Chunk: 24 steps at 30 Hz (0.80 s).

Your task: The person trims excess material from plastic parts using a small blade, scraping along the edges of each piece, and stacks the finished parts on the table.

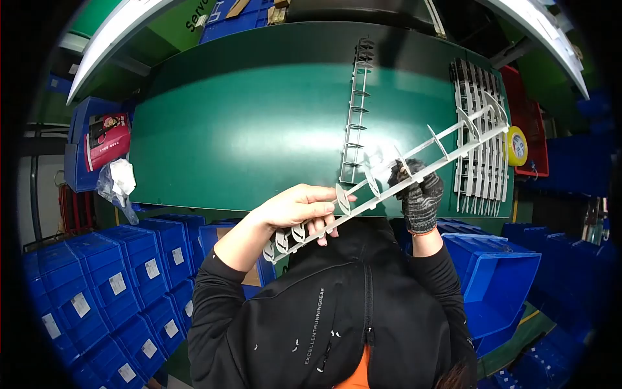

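A long pale rack-like strip with curved fins [446,157] slants across the view, raised over the front edge of the green table [246,129]. My bare left hand [307,209] is closed round its lower left part, with the thumb and fingers on the rails. My right hand [421,194], in a dark knitted glove, grips the strip near its middle; some fingertips are hidden behind it. Beyond my hands, a similar strip [355,117] lies lengthwise on the table. Several more strips [478,188] lie side by side at the table's right end, partly under the raised one.
A yellow tape roll [516,146] and a red tray [539,117] are at the right edge. A blue box with a pink packet [109,139] stands at the left, beside a plastic bag [118,181]. Blue bins [499,279] stand below the table on both sides.
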Motion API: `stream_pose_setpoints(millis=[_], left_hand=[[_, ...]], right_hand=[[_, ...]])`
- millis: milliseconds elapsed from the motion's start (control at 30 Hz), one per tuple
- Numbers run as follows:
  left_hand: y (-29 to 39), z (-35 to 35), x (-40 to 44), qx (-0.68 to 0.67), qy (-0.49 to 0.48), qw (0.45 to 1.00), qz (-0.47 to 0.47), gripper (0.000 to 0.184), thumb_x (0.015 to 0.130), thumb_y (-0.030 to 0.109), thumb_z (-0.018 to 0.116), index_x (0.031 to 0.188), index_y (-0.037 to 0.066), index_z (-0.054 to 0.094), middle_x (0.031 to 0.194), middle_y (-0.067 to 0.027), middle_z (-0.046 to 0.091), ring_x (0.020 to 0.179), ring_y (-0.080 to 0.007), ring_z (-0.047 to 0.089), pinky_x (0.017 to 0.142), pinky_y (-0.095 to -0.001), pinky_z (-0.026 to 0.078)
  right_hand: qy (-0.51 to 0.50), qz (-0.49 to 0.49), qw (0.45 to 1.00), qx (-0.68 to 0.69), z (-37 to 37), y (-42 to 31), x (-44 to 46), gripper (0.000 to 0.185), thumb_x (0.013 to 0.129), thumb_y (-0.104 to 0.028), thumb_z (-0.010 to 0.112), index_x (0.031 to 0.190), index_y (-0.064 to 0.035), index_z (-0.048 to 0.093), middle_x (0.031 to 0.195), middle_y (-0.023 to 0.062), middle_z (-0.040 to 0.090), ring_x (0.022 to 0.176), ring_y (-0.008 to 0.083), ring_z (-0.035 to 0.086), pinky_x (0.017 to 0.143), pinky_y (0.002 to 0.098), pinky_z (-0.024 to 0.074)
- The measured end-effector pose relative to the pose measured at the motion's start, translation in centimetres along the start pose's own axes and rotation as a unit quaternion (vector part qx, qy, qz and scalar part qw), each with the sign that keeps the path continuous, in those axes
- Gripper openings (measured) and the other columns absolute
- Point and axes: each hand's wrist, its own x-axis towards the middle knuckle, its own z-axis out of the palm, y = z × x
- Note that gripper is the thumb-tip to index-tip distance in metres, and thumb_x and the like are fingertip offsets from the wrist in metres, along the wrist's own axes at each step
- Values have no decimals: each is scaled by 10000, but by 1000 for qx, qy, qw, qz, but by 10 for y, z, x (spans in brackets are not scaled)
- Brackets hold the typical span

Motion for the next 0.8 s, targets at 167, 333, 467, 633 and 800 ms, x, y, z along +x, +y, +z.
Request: stream_pose_setpoints(millis=[167, 333, 467, 633, 800], left_hand=[[-2, -2, 2, 11, -6, 1000, -10, 371, 932, 152, 392, 1279, 22, 390, 763, -128, 626, 608, -166, 641, 502, -191, 483], [-1, -3, 2, -9, 4, 1000, 1, 364, 927, 154, 405, 1261, 10, 404, 758, -129, 627, 600, -162, 637, 509, -196, 490], [1, 0, 4, -13, 23, 999, 27, 315, 917, 117, 397, 1185, -43, 441, 762, -166, 628, 591, -190, 639, 510, -213, 497], [-4, -3, 11, -10, 63, 997, 54, 204, 910, 145, 409, 1007, -14, 490, 818, -184, 628, 664, -208, 647, 552, -221, 513], [-11, -6, 15, -45, 92, 987, 122, 112, 829, 121, 582, 892, 43, 531, 1158, -99, 486, 1021, -177, 535, 767, -285, 494]], right_hand=[[-1, -6, 997, -71, -2, -1, -1, 148, 822, -99, 569, 896, 18, 622, 653, 68, 601, 552, 136, 561, 513, 265, 440], [-77, -5, 987, -141, 9, -9, -4, 145, 805, -98, 580, 893, -2, 642, 661, 87, 616, 572, 159, 593, 538, 271, 451], [-61, 53, 992, -93, 9, -9, -6, 168, 823, -125, 566, 900, 5, 638, 643, 64, 609, 552, 128, 582, 520, 255, 449], [-23, 151, 988, 3, 0, -2, -6, 191, 852, -182, 532, 858, -11, 618, 602, 24, 572, 478, 76, 508, 441, 213, 389], [161, 209, 960, 96, 3, 7, -1, 260, 873, -283, 514, 827, -36, 578, 591, -2, 536, 430, 61, 443, 388, 189, 337]])
